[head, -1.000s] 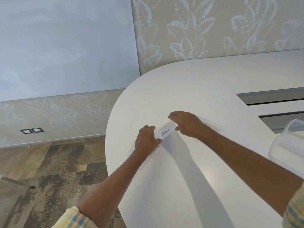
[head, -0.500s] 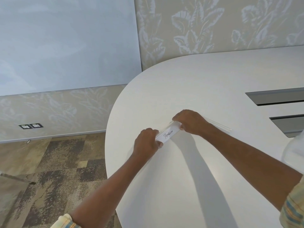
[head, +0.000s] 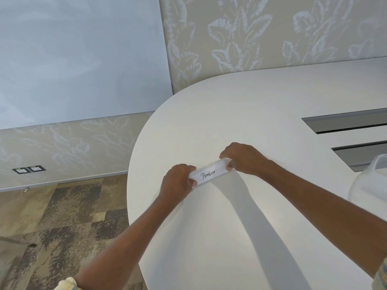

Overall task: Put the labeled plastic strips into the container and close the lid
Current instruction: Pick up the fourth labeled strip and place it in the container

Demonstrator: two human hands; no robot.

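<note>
A clear plastic strip with a white label reading "PENGUIN" is held just above the white table, tilted up to the right. My left hand grips its left end and my right hand grips its right end. More clear plastic pokes out behind my right wrist; what it is stays unclear. The clear plastic container stands at the right edge of the view, only partly in frame; its lid is not visible.
Two dark grey recessed slots sit in the table at the far right. The table's rounded edge drops to patterned carpet on the left. A leaf-patterned wall and a pale board stand behind.
The strip has been lifted slightly and turned so its label faces the camera more plainly. Both hands keep their hold. The view has shifted, bringing more of the container back in at the right.
</note>
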